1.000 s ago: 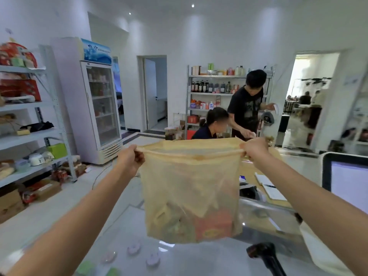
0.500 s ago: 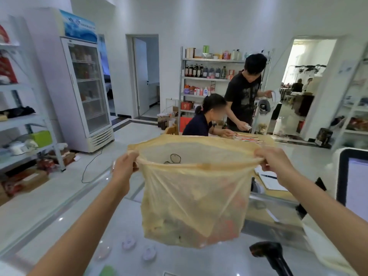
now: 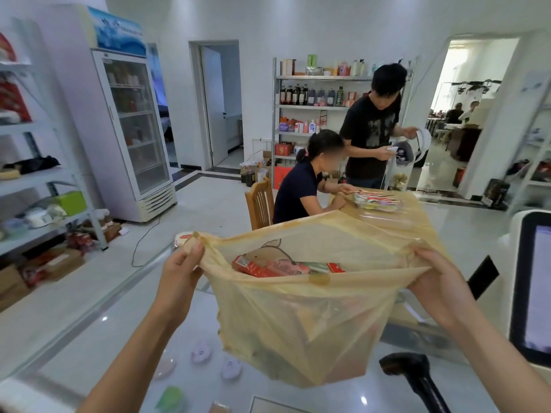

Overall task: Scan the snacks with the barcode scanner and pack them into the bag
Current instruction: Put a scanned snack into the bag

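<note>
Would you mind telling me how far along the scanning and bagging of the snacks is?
Done: several red snack packets lie inside the translucent yellow plastic bag. In hand: the left hand and right hand grip its rim, holding the mouth open above the glass counter; the black barcode scanner stands untouched. Left: probably little, though I cannot tell whether any snack remains unscanned.

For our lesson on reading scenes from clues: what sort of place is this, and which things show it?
Most likely a small shop, seen from its checkout counter. Signs: a shelf of bottles, a glass-door fridge, and a barcode scanner near a till screen.
</note>
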